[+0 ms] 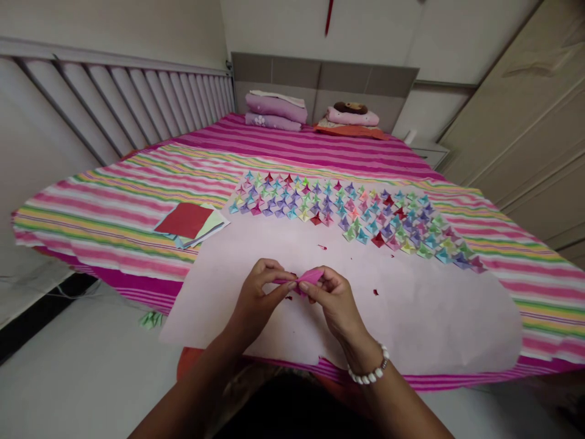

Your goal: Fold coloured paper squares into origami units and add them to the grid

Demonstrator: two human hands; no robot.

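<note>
My left hand [259, 294] and my right hand [333, 300] meet over a pale pink sheet [411, 305] spread on the bed. Both pinch a small folded piece of pink paper [307, 278] between thumb and fingers, the left at its left end, the right at its right end. A white bead bracelet [371, 371] sits on my right wrist. Beyond the hands lie several rows of small folded paper shapes [347, 213] in many colours.
A stack of coloured paper squares [189, 222], red on top, lies left on the striped bedspread [114, 207]. Tiny red scraps [375, 292] dot the sheet. Folded bedding and pillows [276, 111] sit at the headboard. A green paper bit [150, 319] lies on the floor.
</note>
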